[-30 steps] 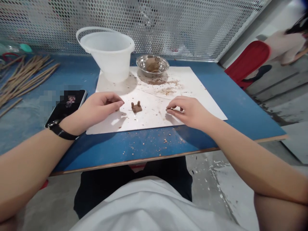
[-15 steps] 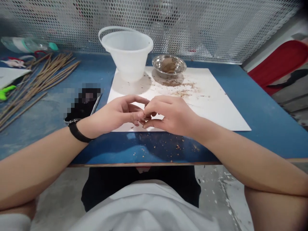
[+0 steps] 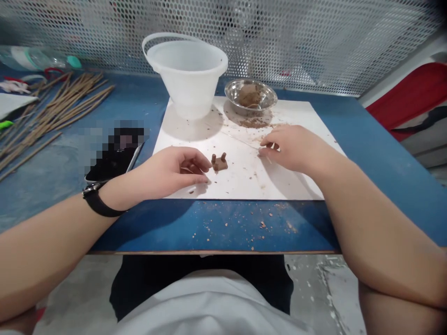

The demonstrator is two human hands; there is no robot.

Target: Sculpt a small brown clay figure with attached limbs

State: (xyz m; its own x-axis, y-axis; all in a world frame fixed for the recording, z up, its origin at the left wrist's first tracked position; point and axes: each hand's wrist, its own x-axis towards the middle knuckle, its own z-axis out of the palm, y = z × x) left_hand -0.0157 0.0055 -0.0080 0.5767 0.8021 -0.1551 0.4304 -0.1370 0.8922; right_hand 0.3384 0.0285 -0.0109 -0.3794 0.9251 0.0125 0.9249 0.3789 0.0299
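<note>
A small brown clay piece (image 3: 220, 164) rests on the white board (image 3: 296, 184), a flat slab with several stubby legs pointing up. Just left of it is my left hand (image 3: 174, 172), fingers curved and thumb apart, holding nothing. Farther right, my right hand (image 3: 289, 146) is low over the board, its thumb and fingertips closed around the near end of a thin pale stick (image 3: 239, 138). The stick's other end points up and left toward the bucket.
A white bucket (image 3: 192, 88) and a steel bowl (image 3: 268, 100) with a brown clay lump (image 3: 249, 95) stand at the board's back. Twigs (image 3: 63, 107) and a phone (image 3: 117, 156) lie to the left. Crumbs dot the blue table (image 3: 150, 228); perforated metal mesh (image 3: 296, 42) rises behind.
My hands have parted. The clay piece now shows on the board, and my right hand has moved right to the thin stick. My left hand has drawn slightly left.
</note>
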